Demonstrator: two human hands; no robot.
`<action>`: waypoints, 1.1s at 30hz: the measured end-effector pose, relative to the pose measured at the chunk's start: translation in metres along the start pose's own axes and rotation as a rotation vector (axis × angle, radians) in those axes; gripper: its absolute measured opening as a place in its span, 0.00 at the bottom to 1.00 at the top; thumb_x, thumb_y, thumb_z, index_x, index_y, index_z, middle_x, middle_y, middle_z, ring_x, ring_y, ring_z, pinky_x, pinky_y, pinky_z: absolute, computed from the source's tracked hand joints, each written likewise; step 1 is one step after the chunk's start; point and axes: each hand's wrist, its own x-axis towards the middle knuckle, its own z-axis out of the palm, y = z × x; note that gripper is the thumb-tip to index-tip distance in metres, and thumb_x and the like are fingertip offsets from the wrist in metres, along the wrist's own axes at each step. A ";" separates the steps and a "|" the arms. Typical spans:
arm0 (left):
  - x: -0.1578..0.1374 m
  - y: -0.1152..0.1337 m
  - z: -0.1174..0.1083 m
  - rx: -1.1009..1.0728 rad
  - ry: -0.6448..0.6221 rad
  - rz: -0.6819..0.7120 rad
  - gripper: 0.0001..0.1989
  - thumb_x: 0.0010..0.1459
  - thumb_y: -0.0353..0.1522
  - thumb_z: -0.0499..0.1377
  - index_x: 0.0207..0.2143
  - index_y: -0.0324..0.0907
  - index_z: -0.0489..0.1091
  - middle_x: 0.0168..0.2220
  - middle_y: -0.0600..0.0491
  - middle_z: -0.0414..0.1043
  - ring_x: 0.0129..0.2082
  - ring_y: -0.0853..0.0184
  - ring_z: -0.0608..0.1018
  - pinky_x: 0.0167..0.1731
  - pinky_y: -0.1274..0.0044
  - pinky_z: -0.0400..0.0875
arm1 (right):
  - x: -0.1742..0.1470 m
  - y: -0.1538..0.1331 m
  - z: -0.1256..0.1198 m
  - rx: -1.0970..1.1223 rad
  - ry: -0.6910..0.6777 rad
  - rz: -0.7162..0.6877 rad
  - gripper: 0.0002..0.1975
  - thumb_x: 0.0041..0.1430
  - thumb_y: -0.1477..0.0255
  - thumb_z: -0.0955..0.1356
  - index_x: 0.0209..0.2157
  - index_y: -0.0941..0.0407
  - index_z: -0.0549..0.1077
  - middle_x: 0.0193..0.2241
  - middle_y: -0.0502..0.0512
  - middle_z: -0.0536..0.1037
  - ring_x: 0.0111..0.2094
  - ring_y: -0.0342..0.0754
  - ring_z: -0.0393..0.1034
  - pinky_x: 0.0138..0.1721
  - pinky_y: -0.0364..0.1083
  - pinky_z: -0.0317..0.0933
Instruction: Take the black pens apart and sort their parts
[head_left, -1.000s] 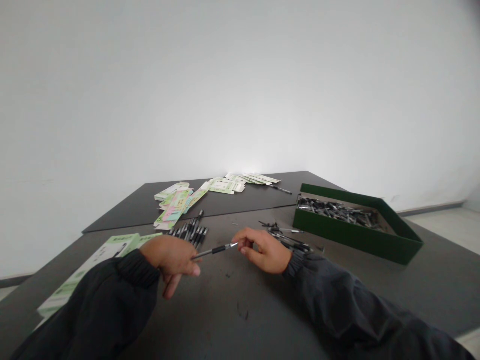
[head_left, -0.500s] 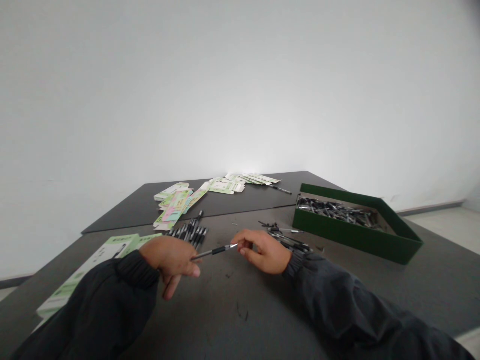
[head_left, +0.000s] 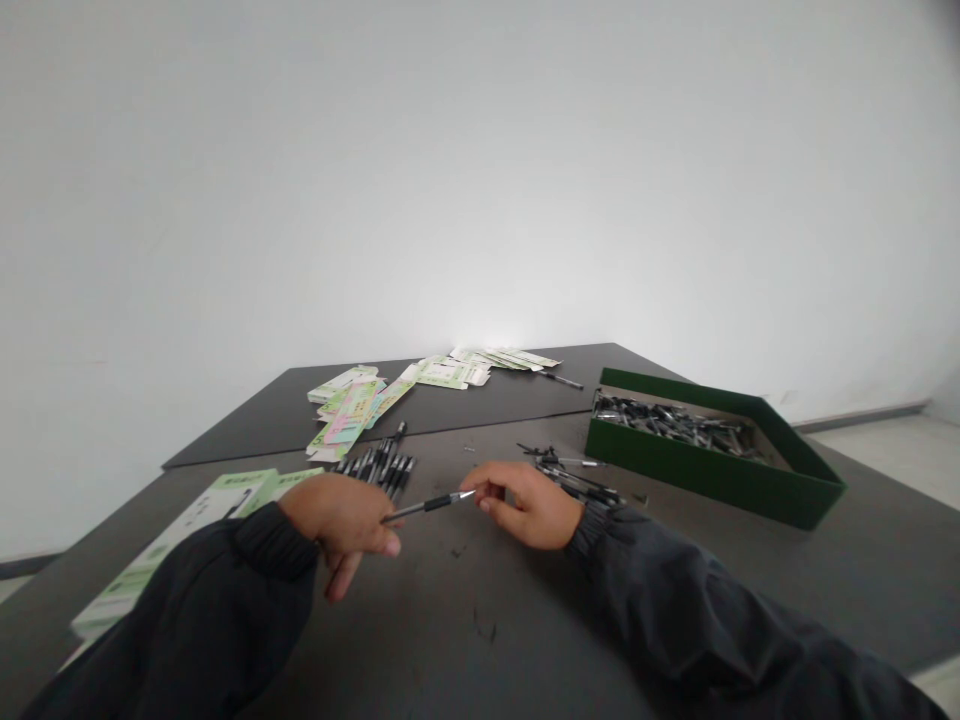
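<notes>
Black-sleeved left hand [head_left: 341,515], in the head view, closes on a slim grey-and-black pen [head_left: 435,503] with a silver tip, above a dark flat tabletop [head_left: 420,640]. The right hand [head_left: 529,508] curls its fingers close at the tip; whether they grip it cannot be told. Farther right stands a green rectangular open box [head_left: 712,477] full of black-and-clear pen pieces [head_left: 675,420].

Heaped pens [head_left: 381,458] and cartons [head_left: 446,373] on dark tables [head_left: 420,640] suggest a workroom.
</notes>
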 end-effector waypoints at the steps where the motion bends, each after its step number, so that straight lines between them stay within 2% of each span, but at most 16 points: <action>1: 0.000 0.000 0.000 0.003 -0.006 0.005 0.20 0.62 0.36 0.47 0.27 0.39 0.74 0.27 0.46 0.78 0.30 0.65 0.79 0.30 0.81 0.68 | 0.000 0.000 0.000 -0.005 -0.005 -0.001 0.18 0.54 0.83 0.62 0.46 0.56 0.68 0.33 0.52 0.73 0.32 0.43 0.67 0.34 0.41 0.60; 6: 0.001 -0.001 0.000 -0.025 -0.014 0.004 0.17 0.61 0.34 0.47 0.36 0.38 0.73 0.28 0.44 0.78 0.30 0.64 0.79 0.27 0.80 0.67 | -0.001 0.001 0.001 0.009 0.019 0.023 0.20 0.54 0.83 0.63 0.49 0.57 0.66 0.32 0.51 0.73 0.30 0.43 0.67 0.34 0.41 0.61; 10: 0.001 -0.002 0.001 -0.023 -0.001 0.004 0.17 0.60 0.37 0.48 0.33 0.39 0.74 0.27 0.45 0.78 0.29 0.63 0.78 0.27 0.80 0.66 | -0.001 -0.001 0.000 0.009 0.008 -0.004 0.19 0.54 0.83 0.62 0.48 0.56 0.67 0.33 0.52 0.73 0.31 0.43 0.67 0.33 0.40 0.60; 16: 0.003 -0.002 0.001 -0.050 -0.026 0.002 0.17 0.61 0.35 0.47 0.40 0.36 0.73 0.29 0.43 0.78 0.30 0.62 0.79 0.27 0.80 0.67 | 0.000 -0.001 0.000 -0.008 -0.003 0.011 0.20 0.54 0.83 0.63 0.48 0.56 0.67 0.33 0.51 0.73 0.31 0.43 0.67 0.34 0.41 0.60; 21: 0.003 -0.002 0.002 -0.033 -0.013 -0.009 0.18 0.60 0.36 0.47 0.25 0.39 0.72 0.27 0.44 0.78 0.28 0.63 0.78 0.27 0.79 0.67 | 0.000 -0.001 0.001 -0.006 -0.003 0.020 0.20 0.54 0.82 0.63 0.49 0.57 0.66 0.33 0.52 0.73 0.31 0.43 0.67 0.34 0.41 0.61; 27: 0.001 0.001 0.001 -0.007 0.006 -0.005 0.17 0.60 0.35 0.48 0.27 0.39 0.73 0.27 0.44 0.78 0.29 0.63 0.79 0.27 0.80 0.67 | 0.000 -0.002 0.001 -0.008 0.011 0.033 0.14 0.57 0.79 0.63 0.46 0.57 0.67 0.32 0.52 0.73 0.31 0.43 0.67 0.34 0.41 0.61; 33: 0.000 0.004 0.000 0.059 -0.011 -0.009 0.22 0.62 0.36 0.46 0.17 0.41 0.65 0.29 0.44 0.78 0.30 0.65 0.79 0.27 0.83 0.65 | 0.001 0.000 0.000 -0.015 0.029 0.052 0.08 0.59 0.73 0.64 0.41 0.57 0.68 0.32 0.52 0.73 0.31 0.43 0.67 0.34 0.42 0.61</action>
